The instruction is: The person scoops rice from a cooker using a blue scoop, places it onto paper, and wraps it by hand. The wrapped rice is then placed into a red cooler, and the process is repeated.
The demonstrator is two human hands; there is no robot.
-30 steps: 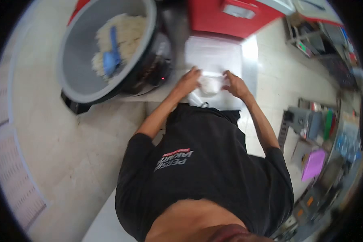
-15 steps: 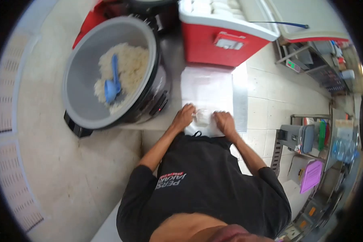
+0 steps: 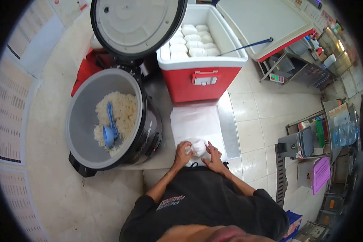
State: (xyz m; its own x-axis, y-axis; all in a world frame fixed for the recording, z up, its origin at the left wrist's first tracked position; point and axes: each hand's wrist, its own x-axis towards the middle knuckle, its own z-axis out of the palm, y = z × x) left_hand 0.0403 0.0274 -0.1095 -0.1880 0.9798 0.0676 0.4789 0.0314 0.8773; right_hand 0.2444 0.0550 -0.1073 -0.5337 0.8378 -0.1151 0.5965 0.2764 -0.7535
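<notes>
A small white wrapped parcel (image 3: 198,148) lies on a stack of white paper sheets (image 3: 195,123) right in front of me. My left hand (image 3: 183,154) is closed at the parcel's left end, pinching the wrapping there. On the other side, my right hand (image 3: 213,158) grips the parcel's right end, its thumb low and its fingers along the edge. What is inside the wrapping is hidden. To the left, an open rice cooker (image 3: 155,135) holds cooked white rice (image 3: 123,105), with a blue scoop (image 3: 110,131) lying on it.
Behind the paper stands a red cooler box (image 3: 181,86) with several white wrapped parcels (image 3: 195,40) inside. Its lid (image 3: 266,24) is open, and a dark blue rod (image 3: 250,45) leans over the rim. The cooker lid (image 3: 139,24) stands raised. Shelving with bins (image 3: 294,143) is on the right.
The view has tilted up, showing more of the cooler and the cooker lid. The wrapping is now gathered into a rounder parcel, and my hands are closer together around it.
</notes>
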